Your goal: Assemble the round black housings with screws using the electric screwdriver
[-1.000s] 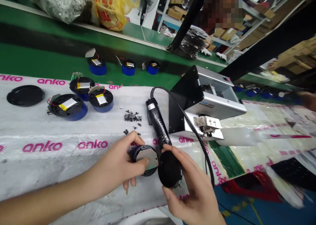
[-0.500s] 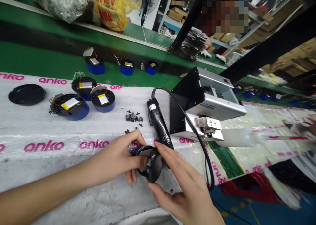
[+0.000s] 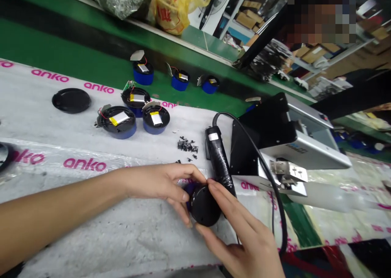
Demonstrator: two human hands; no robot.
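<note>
A round blue housing (image 3: 190,190) is gripped between the thumb and fingers of my left hand (image 3: 168,184). Over its face lies a round black cover (image 3: 206,206), which hides the inside. The fingertips and thumb of my right hand (image 3: 244,233) hold this cover by its edge. Just beyond my hands, a black electric screwdriver (image 3: 220,156) with a coiled cable lies on the mat. Small black plastic pieces (image 3: 187,145) are scattered to the left of it.
Several blue housings (image 3: 122,129) with exposed batteries stand farther back. A loose black cover (image 3: 71,100) lies at the left. A metal-and-black machine (image 3: 290,135) stands to the right, with cable crossing before it. A yellow bag (image 3: 171,11) sits on the shelf behind.
The black cover, tilted with the housing's inside partly showing before, now lies over the housing. My left thumb has drawn back to its rim. The whole view has shifted.
</note>
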